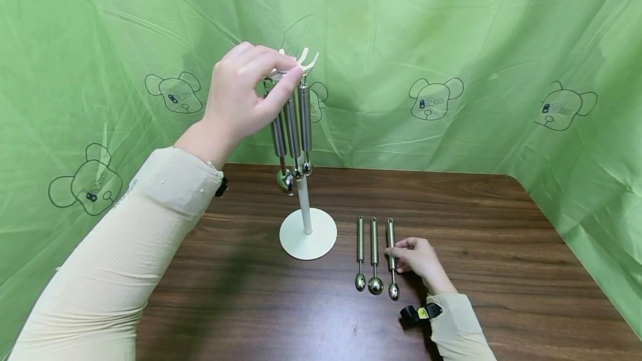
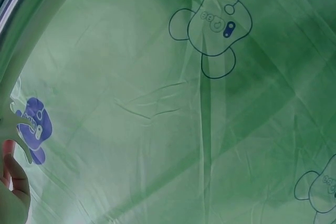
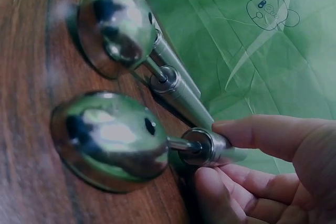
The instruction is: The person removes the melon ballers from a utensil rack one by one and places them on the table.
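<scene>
My left hand (image 1: 248,85) is at the top of a white utensil stand (image 1: 308,237), thumb and fingers pinching its hooked crown (image 1: 307,60). Several steel-handled utensils (image 1: 292,130) hang from the hooks; the hand partly hides their upper ends. On the table, three metal melon ballers lie side by side, bowls toward me: a left one (image 1: 360,255), a middle one (image 1: 374,255) and a right one (image 1: 393,291). My right hand (image 1: 418,258) pinches the right one's handle between thumb and fingers. In the right wrist view its oval bowl (image 3: 113,140) lies face down, a small hole showing.
The stand's round white base rests on a brown wood-grain table (image 1: 481,227). Green cloth (image 1: 371,21) printed with bear faces hangs behind and at the sides. A small black device (image 1: 421,312) is strapped to the right wrist.
</scene>
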A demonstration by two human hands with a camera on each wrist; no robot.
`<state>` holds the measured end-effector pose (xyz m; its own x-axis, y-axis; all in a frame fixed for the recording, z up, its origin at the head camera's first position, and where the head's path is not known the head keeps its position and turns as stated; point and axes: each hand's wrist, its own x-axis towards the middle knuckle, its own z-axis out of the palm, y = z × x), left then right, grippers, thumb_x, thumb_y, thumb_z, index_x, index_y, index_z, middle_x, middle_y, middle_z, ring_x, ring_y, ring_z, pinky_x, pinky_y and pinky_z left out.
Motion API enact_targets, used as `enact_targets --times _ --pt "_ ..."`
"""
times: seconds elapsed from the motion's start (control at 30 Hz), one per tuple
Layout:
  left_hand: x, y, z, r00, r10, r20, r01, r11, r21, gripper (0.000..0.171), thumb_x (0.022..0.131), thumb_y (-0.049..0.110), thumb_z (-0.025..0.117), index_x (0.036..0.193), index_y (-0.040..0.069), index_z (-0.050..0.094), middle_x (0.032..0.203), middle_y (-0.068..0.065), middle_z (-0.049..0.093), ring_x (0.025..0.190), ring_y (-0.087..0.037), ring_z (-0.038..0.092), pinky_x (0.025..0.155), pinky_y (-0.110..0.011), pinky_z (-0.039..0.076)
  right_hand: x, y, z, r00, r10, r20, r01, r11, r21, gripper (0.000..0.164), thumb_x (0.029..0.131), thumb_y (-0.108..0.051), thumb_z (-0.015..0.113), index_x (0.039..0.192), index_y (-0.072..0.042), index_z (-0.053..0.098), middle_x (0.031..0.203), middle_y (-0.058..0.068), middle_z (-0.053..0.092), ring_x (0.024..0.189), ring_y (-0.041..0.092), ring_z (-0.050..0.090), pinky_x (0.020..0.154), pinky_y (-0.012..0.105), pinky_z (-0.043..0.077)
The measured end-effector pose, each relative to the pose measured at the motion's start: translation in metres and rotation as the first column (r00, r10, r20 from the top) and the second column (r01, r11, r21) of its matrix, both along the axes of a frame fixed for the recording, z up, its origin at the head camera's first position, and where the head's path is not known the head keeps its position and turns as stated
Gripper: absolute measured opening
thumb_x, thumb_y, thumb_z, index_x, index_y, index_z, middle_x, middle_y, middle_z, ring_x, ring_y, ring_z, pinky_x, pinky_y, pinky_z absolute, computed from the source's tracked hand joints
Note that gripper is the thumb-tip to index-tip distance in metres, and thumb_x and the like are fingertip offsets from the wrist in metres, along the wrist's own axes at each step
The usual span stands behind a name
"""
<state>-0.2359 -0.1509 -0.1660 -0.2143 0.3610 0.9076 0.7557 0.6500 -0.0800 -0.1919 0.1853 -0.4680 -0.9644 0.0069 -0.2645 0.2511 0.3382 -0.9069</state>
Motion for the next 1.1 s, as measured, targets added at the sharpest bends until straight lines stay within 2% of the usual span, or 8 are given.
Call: enact_targets --times 0.2,0.3,0.57,1.1 --pt "0.0 -0.0001 -0.0005 1.0 -0.003 0.002 0.003 1.0 0.0 0.03 0.096 0.029 0.059 0.092 0.005 0.075 0.095 -0.011 0.076 0.078 -0.026 0.064 0.072 -0.037 0.048 0.0014 -0.002 -0.0008 0.999 0.005 -0.039 -0.001 0.994 0.111 0.028 0.083 -0.013 0.075 0.096 0.009 0.062 0.069 0.006 0.064 0.052 0.012 0.061 0.051 0.029 0.057" --pt "0.0001 0.0002 -0.0005 1.0 -0.003 0.006 0.003 1.0 0.0 0.03 0.096 0.029 0.059 0.092 0.005 0.075 0.095 -0.011 0.076 0.078 -0.026 0.063 0.072 -0.037 0.048 0.001 -0.0032 -0.0021 0.999 0.0 -0.042 0.006 0.991 0.133 0.028 0.083 -0.013 0.074 0.097 0.008 0.063 0.07 0.007 0.065 0.052 0.012 0.062 0.051 0.029 0.057" --pt "-0.0002 -0.0002 -0.0013 1.0 -0.008 0.003 0.008 1.0 0.004 0.029 0.096 0.029 0.06 0.093 0.005 0.075 0.095 -0.011 0.076 0.077 -0.026 0.063 0.071 -0.037 0.048 0.0002 -0.0036 -0.0039 0.999 -0.011 -0.039 0.017 0.987 0.162 0.027 0.084 -0.016 0.074 0.096 0.005 0.064 0.074 0.008 0.067 0.052 0.013 0.064 0.051 0.029 0.057" --pt "0.0 -0.0009 -0.0018 1.0 0.002 0.005 -0.002 1.0 0.001 0.031 0.096 0.03 0.058 0.093 0.005 0.075 0.095 -0.012 0.077 0.078 -0.027 0.064 0.072 -0.038 0.048 0.0006 -0.0029 -0.0043 0.999 -0.018 -0.027 0.022 0.992 0.128 0.029 0.086 -0.017 0.073 0.101 0.007 0.064 0.076 0.009 0.068 0.053 0.013 0.064 0.053 0.031 0.058"
